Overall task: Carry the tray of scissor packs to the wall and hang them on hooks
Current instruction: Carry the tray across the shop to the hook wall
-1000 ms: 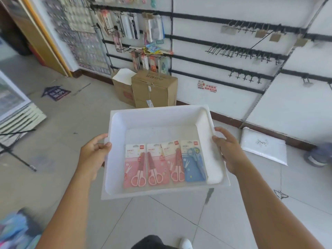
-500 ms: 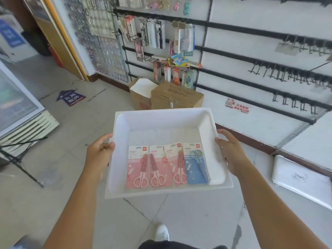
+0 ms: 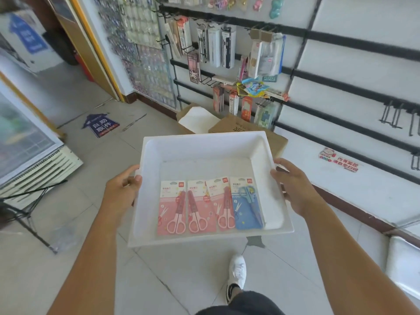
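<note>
I hold a white plastic tray point(image 3: 200, 146) level in front of me. My left hand point(image 3: 121, 192) grips its left rim and my right hand point(image 3: 293, 189) grips its right rim. Along the tray's near side lie three pink scissor packs point(image 3: 195, 208) and one blue scissor pack point(image 3: 246, 203), side by side and flat. Ahead and to the right is the white wall with black rails; empty black hooks point(image 3: 395, 114) hang at the right, and hooks with hanging stationery packs point(image 3: 218, 46) are straight ahead.
Two cardboard boxes point(image 3: 236, 127) stand on the floor against the wall just beyond the tray. A glass-door cooler point(image 3: 27, 142) and a black stand point(image 3: 27, 214) are at the left. A blue arrow floor sticker point(image 3: 100, 125) lies ahead left. My white shoe point(image 3: 236, 273) steps on the tiles.
I have walked closer to the wall and turned left; the stocked hooks and boxes now loom larger ahead. The tray and both hands keep the same grip.
</note>
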The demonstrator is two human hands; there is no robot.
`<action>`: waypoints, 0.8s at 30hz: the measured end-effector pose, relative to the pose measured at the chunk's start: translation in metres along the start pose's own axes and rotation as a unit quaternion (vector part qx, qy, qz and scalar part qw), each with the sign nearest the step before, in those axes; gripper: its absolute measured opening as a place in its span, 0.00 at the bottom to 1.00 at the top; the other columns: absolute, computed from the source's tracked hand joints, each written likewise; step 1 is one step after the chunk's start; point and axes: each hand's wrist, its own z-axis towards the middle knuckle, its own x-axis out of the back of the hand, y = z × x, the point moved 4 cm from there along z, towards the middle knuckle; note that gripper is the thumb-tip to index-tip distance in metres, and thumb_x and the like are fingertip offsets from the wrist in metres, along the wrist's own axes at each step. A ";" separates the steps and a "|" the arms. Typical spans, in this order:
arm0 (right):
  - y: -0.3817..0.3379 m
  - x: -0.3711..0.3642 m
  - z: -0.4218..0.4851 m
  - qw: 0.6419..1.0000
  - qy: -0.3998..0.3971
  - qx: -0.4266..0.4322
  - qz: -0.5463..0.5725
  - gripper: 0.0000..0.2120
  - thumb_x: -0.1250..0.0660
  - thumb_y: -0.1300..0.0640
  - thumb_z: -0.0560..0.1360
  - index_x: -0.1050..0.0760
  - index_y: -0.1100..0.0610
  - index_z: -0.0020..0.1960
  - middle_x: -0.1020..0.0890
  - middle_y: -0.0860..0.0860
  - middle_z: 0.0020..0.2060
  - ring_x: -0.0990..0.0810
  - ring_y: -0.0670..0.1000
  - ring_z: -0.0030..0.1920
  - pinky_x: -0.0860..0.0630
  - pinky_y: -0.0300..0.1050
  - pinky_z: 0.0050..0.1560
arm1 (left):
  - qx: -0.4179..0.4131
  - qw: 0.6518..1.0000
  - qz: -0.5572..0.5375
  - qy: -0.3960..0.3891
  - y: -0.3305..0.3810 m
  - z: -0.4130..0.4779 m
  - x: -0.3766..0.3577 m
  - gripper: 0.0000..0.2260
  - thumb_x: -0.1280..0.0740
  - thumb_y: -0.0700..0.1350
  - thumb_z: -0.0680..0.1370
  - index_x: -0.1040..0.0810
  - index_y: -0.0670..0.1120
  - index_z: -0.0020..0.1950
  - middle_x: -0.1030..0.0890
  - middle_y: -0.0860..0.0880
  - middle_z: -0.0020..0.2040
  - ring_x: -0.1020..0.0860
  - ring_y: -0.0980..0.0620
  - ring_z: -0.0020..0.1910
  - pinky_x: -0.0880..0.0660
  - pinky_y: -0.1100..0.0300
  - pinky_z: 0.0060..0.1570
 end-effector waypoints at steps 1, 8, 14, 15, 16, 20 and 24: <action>-0.007 -0.002 0.020 1.000 0.000 -0.005 -0.003 0.12 0.34 0.56 0.81 0.21 0.45 0.61 0.15 0.51 0.53 0.18 0.56 0.51 0.22 0.56 0.55 | 0.004 1.000 -0.004 0.000 0.004 0.015 -0.006 0.18 0.37 0.37 0.82 0.21 0.62 0.51 0.20 0.48 0.41 0.25 0.46 0.38 0.25 0.51 0.43; -0.061 -0.020 0.138 1.000 -0.006 -0.019 -0.007 0.14 0.36 0.57 0.81 0.24 0.43 0.64 0.15 0.50 0.51 0.17 0.53 0.47 0.23 0.48 0.43 | 0.025 1.000 -0.002 0.012 0.036 0.115 -0.049 0.16 0.38 0.38 0.83 0.21 0.60 0.53 0.17 0.51 0.39 0.24 0.46 0.37 0.24 0.51 0.42; -0.086 -0.025 0.215 0.999 0.032 -0.016 0.003 0.15 0.38 0.62 0.82 0.23 0.45 0.62 0.16 0.50 0.45 0.18 0.51 0.41 0.25 0.44 0.38 | 0.033 0.999 -0.007 -0.011 0.054 0.215 -0.095 0.17 0.37 0.37 0.82 0.23 0.55 0.66 0.20 0.48 0.42 0.26 0.47 0.37 0.28 0.57 0.37; -0.086 -0.026 0.232 0.999 0.046 -0.018 0.005 0.15 0.38 0.62 0.82 0.23 0.46 0.62 0.16 0.51 0.46 0.18 0.51 0.41 0.24 0.45 0.39 | 0.032 0.999 -0.003 -0.022 0.055 0.238 -0.104 0.18 0.37 0.37 0.82 0.23 0.54 0.68 0.20 0.49 0.42 0.26 0.48 0.37 0.28 0.56 0.37; -0.086 -0.028 0.242 0.998 0.056 -0.023 0.006 0.16 0.38 0.62 0.82 0.23 0.45 0.63 0.16 0.51 0.46 0.18 0.51 0.42 0.23 0.46 0.40 | 0.031 0.999 0.004 -0.034 0.055 0.257 -0.113 0.18 0.37 0.37 0.82 0.23 0.53 0.68 0.20 0.49 0.42 0.25 0.49 0.36 0.27 0.56 0.37; -0.088 -0.032 0.292 0.991 0.126 -0.032 0.017 0.17 0.39 0.65 0.82 0.23 0.49 0.64 0.17 0.55 0.44 0.19 0.53 0.38 0.23 0.50 0.45 | 0.010 0.994 0.037 -0.107 0.070 0.345 -0.157 0.18 0.38 0.37 0.81 0.20 0.57 0.63 0.21 0.46 0.42 0.25 0.47 0.36 0.24 0.53 0.37; -0.086 -0.031 0.321 0.968 0.233 -0.081 0.047 0.14 0.39 0.66 0.82 0.23 0.51 0.61 0.19 0.52 0.39 0.21 0.50 0.35 0.27 0.41 0.34 | -0.006 0.980 0.080 -0.183 0.090 0.416 -0.206 0.18 0.38 0.37 0.80 0.20 0.59 0.57 0.22 0.48 0.39 0.25 0.49 0.35 0.23 0.56 0.35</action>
